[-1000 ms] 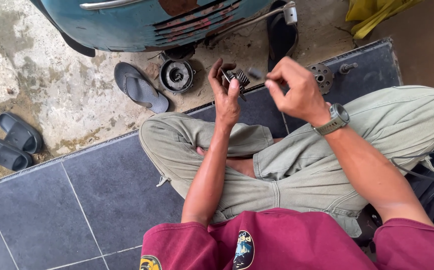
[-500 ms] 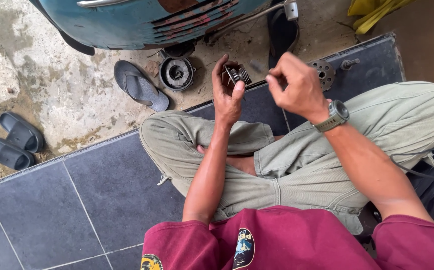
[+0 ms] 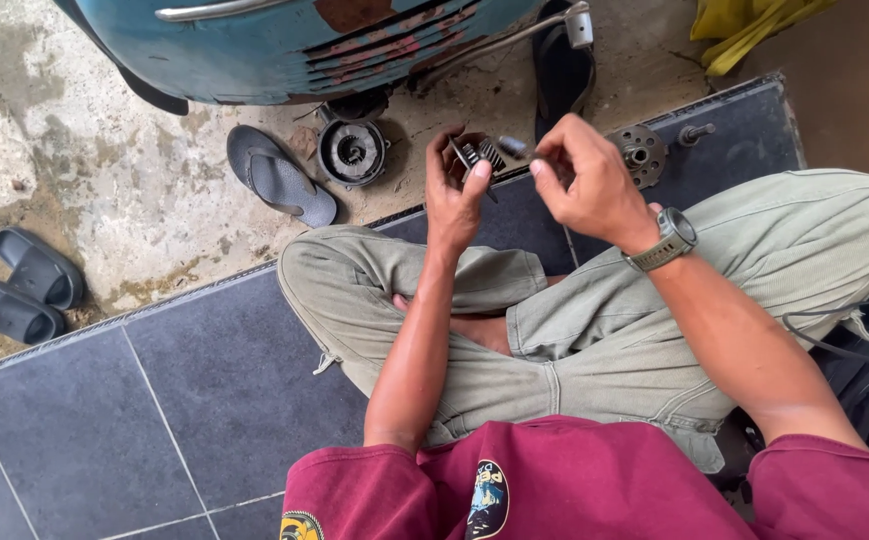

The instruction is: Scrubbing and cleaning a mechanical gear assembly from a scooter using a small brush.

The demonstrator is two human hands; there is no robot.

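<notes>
My left hand [image 3: 456,196] is raised in front of me and grips a small dark metal part with ribs [image 3: 477,155] between thumb and fingers. My right hand [image 3: 592,176], with a grey watch on its wrist, pinches a thin metal tool [image 3: 512,148] whose tip meets that part. Both hands hover above my crossed legs in olive trousers. What lies inside the part is too small to tell.
A round metal housing [image 3: 351,152] and a grey sandal [image 3: 280,177] lie on the stained concrete ahead. A perforated metal disc [image 3: 640,154] and a bolt [image 3: 695,132] rest on the dark tiles. A teal vehicle body [image 3: 294,45] fills the top; black slippers [image 3: 24,285] sit left.
Both hands have stayed close together at the small part. My right hand has shifted slightly left toward it, and the left fingers have turned the part a little.
</notes>
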